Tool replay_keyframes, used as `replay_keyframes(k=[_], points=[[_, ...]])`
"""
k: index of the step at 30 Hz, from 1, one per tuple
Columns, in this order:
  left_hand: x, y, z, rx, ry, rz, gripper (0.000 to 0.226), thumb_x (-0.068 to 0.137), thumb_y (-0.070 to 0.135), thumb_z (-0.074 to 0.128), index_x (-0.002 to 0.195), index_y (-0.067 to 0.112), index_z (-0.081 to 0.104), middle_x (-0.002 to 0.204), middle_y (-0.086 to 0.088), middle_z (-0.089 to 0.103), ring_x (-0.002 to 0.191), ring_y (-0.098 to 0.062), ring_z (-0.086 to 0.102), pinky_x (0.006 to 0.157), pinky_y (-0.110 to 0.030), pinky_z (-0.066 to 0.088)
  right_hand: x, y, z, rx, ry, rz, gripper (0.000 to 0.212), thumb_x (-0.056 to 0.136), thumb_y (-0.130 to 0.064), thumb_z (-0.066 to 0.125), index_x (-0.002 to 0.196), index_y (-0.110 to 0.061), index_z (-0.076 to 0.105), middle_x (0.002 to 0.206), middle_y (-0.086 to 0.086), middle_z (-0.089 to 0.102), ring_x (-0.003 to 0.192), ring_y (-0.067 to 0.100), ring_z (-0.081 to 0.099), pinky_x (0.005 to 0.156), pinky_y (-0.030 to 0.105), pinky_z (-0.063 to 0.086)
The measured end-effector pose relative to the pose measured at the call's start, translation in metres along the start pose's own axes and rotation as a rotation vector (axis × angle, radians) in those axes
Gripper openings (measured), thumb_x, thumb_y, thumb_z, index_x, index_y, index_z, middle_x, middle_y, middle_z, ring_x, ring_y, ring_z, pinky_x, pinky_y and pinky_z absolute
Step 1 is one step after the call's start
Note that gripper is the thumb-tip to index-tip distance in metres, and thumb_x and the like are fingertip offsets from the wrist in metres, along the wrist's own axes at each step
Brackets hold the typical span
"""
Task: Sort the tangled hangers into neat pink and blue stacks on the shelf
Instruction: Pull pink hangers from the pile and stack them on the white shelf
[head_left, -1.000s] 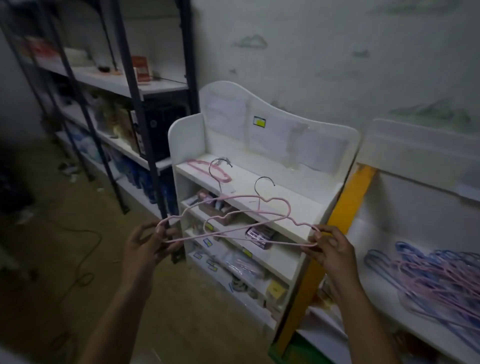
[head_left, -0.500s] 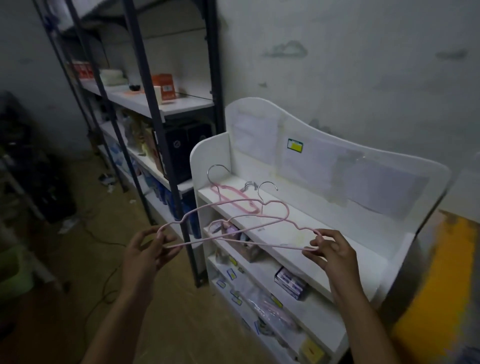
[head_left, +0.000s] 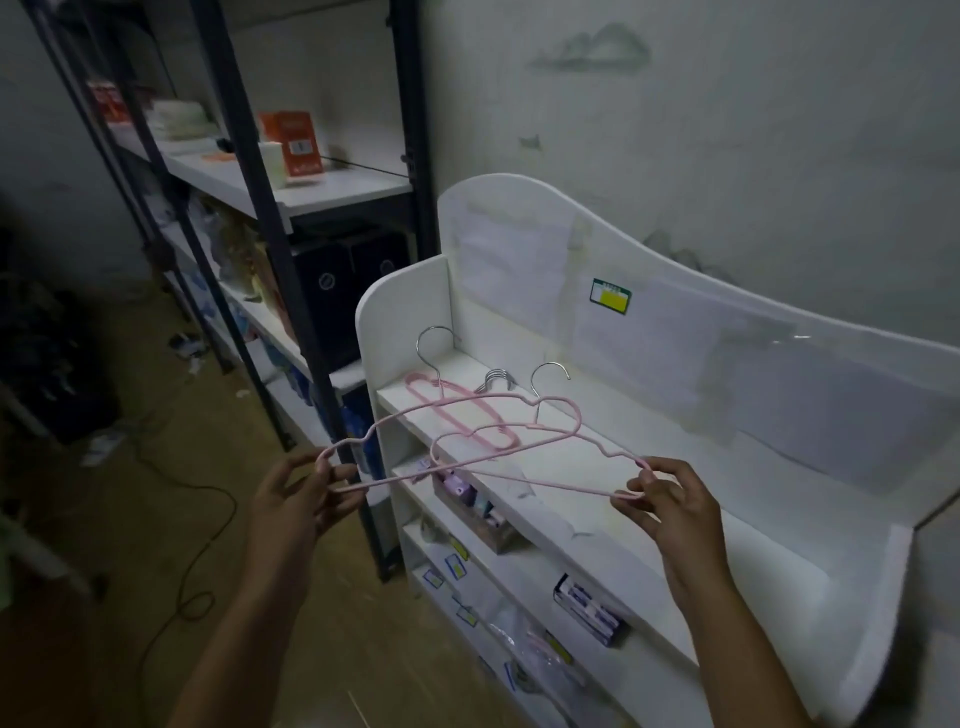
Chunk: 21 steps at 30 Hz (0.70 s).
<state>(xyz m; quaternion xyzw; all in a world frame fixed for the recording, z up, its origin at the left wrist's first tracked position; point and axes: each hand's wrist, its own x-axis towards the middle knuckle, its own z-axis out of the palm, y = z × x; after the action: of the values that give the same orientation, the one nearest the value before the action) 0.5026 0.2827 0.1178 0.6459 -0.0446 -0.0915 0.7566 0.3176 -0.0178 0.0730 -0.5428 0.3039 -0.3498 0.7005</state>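
Pinching thin pink wire hangers (head_left: 483, 441) endwise: left hand (head_left: 298, 499), right hand (head_left: 670, 506), fingers clamped.

No legible text on labels

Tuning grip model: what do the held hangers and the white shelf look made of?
Hangers: thin wire with a matte pink coating, probably vinyl or paint; bare shiny metal hook. Both the left hand and the right hand pinch an end. Shelf: flat white board, smooth satin finish, likely laminated or painted wood; can't tell which.
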Motion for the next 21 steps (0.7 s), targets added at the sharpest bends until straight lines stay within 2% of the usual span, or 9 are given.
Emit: replay_keyframes(k=[6,11,17,21], points=[[0.076,-0.008,0.013,0.015,-0.067,-0.008,0.016,0.100,0.013,0.047,0.103,0.014,0.063,0.094,-0.017,0.071,0.076,-0.027,0.072,0.062,-0.030,0.061,0.040,0.011,0.029,0.000,0.065,-0.038,0.010,0.095,-0.007,0.058,0.104,-0.005,0.064,0.089,0.024,0.064,0.079,0.035,0.071,0.072,0.032,0.060],[0.155,-0.005,0.026,0.055,-0.133,-0.003,0.017,0.099,0.015,0.051,0.109,0.009,0.063,0.095,-0.022,0.070,0.072,-0.031,0.071,0.062,-0.034,0.061,0.073,0.016,0.064,0.012,0.138,-0.057,0.012,0.096,-0.006,0.057,0.105,-0.001,0.062,0.084,0.020,0.063,0.077,0.034,0.069,0.074,0.033,0.060],[0.230,-0.007,0.032,0.039,-0.181,-0.050,0.022,0.100,0.010,0.050,0.118,0.000,0.059,0.097,-0.024,0.069,0.063,-0.022,0.070,0.055,-0.027,0.059,0.107,0.024,0.111,-0.010,0.182,-0.039,0.010,0.094,-0.006,0.059,0.103,-0.001,0.062,0.081,0.018,0.064,0.073,0.030,0.069,0.071,0.032,0.060],[0.255,-0.012,0.032,0.036,-0.212,-0.079,0.022,0.100,0.010,0.048,0.117,0.002,0.058,0.094,-0.017,0.069,0.060,-0.017,0.070,0.054,-0.025,0.058,0.113,0.040,0.134,0.016,0.212,0.007,0.010,0.094,-0.007,0.060,0.103,-0.002,0.063,0.084,0.019,0.063,0.077,0.033,0.069,0.072,0.032,0.060]])
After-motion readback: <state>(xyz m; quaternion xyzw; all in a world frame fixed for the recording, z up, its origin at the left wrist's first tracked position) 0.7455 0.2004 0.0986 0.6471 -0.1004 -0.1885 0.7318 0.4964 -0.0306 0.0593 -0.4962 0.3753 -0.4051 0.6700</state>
